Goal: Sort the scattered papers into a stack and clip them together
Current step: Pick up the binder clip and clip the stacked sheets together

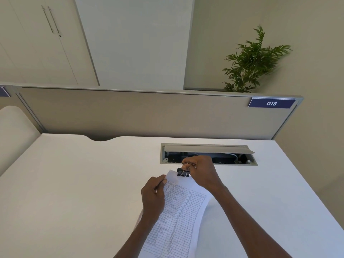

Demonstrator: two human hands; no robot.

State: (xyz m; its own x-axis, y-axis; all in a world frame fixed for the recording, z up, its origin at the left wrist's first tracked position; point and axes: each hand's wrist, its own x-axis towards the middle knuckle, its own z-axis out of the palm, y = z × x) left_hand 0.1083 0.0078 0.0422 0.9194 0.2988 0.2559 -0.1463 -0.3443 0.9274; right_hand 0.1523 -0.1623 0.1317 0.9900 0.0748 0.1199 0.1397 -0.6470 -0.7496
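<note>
Stack of papers (178, 216) held up over the near middle of the white desk (74, 192), printed table on the top sheet, long side running from the near edge toward the far side. Left hand (153, 198) grips the stack's left edge near its far end, thumb on top, fingers curled underneath. Black binder clip (183, 172) sits on the far short edge of the stack — its wire handles stand up and are pinched between thumb and fingertips of the right hand (202, 172). Can't tell whether the clip's mouth is fully seated on the sheets or only partly. Both forearms come in from the near edge, right one crossing over the stack's right side.

Just past the hands, toward the far edge — a cable hatch (208, 154) with its grey flap raised. Beige divider panel (130, 112) along the far edge, blue tag (271, 103) reading 018 at its right corner. Green plant (253, 60) behind the panel, cupboard (37, 40) far left.
</note>
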